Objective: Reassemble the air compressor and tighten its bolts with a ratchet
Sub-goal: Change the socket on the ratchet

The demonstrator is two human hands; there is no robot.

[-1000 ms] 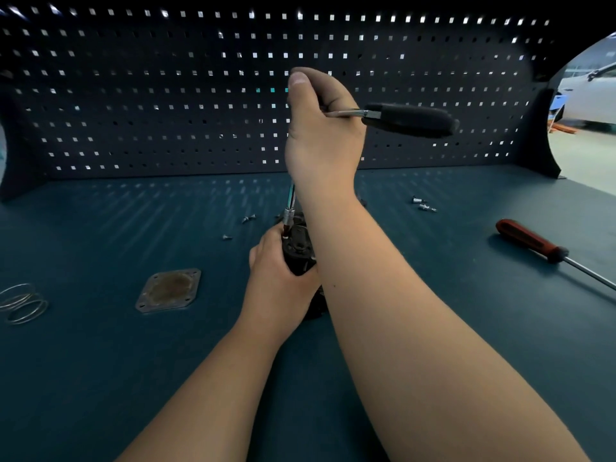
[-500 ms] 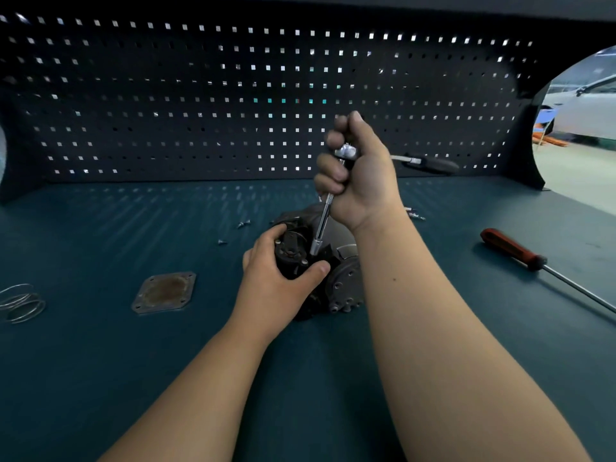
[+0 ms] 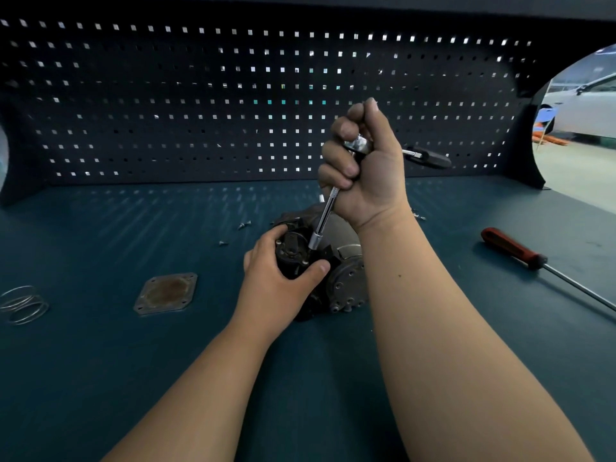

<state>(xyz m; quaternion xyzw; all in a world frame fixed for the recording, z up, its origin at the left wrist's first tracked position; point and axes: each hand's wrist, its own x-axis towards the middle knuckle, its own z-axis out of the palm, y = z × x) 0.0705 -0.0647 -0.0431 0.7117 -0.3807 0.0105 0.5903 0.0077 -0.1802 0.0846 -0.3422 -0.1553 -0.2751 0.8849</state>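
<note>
- air compressor (image 3: 346,281) sits mid-bench; looks heavy, rigid metal, likely oily; best braced by its dark end housing
- left hand (image 3: 276,281) curls round that housing
- right hand (image 3: 366,168) grips the ratchet (image 3: 358,145) head; extension (image 3: 325,215) tilts onto a bolt

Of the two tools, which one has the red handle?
The screwdriver lying free on the bench; the ratchet, gripped by the right hand, has a black handle.

R grip (image 3: 370,171) holds ratchet (image 3: 325,215), L grip (image 3: 276,278) holds compressor (image 3: 346,281).
</note>
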